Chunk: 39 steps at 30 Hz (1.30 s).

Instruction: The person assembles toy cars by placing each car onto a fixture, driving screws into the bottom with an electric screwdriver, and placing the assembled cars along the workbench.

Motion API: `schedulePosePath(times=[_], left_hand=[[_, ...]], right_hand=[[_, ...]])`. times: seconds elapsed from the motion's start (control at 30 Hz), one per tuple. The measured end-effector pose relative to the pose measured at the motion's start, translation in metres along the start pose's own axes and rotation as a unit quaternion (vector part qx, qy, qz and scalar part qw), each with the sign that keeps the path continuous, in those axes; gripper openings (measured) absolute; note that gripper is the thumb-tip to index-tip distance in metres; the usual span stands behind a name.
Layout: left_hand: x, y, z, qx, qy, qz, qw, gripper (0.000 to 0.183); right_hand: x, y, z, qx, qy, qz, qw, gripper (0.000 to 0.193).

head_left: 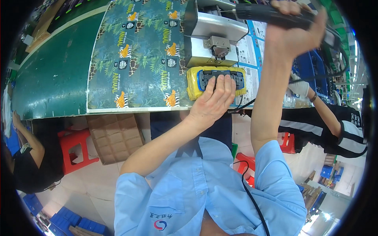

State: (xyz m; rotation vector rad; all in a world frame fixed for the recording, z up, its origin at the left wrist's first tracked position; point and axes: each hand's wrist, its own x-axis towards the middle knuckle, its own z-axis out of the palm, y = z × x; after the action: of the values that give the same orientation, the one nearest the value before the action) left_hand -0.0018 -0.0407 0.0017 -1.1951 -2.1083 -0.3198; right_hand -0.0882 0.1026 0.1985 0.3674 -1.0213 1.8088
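A toy car (204, 77) with a blue rim and black underside lies wheels-up in a yellow padded holder (192, 86) at the table's front edge. My left hand (214, 98) is on it, fingers pressed together over the underside and holding it down. My right hand (297, 33) grips a black electric screwdriver (258, 12), raised to the right and lying nearly level. Its tip points left into the silver metal box (218, 27), which looks like a screw feeder, just beyond the holder. The exact contact at the tip is too small to make out.
Patterned printed sheets (145, 59) cover the table left of the holder, with green tabletop (55, 74) farther left. A black cable (321, 78) hangs from the screwdriver. A gloved co-worker's hand (300, 87) is at the right; another person's arm (29, 135) is at the far left.
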Motion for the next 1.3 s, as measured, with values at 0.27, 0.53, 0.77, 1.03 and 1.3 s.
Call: schedulePosePath(times=[0.27, 0.53, 0.77, 1.03, 1.3], left_hand=[[-0.006, -0.003, 0.002, 0.009, -0.025, -0.001, 1.000, 0.052], [-0.004, -0.002, 0.001, 0.004, -0.023, 0.000, 1.000, 0.052], [-0.005, -0.005, 0.003, 0.011, -0.012, -0.008, 1.000, 0.051], [-0.006, -0.005, 0.003, -0.007, -0.008, -0.003, 1.000, 0.049], [-0.007, -0.004, 0.002, 0.001, -0.009, 0.002, 1.000, 0.050]], right_hand=[[-0.041, -0.026, -0.029, -0.020, -0.243, 0.122, 0.962, 0.042], [-0.062, -0.009, -0.035, -0.087, -0.230, 0.140, 0.959, 0.033], [-0.062, -0.006, 0.014, -0.115, -0.089, 0.212, 0.966, 0.020], [-0.053, 0.009, -0.002, -0.165, -0.102, 0.282, 0.940, 0.028], [-0.066, -0.033, -0.009, 0.001, -0.305, 0.239, 0.922, 0.049]])
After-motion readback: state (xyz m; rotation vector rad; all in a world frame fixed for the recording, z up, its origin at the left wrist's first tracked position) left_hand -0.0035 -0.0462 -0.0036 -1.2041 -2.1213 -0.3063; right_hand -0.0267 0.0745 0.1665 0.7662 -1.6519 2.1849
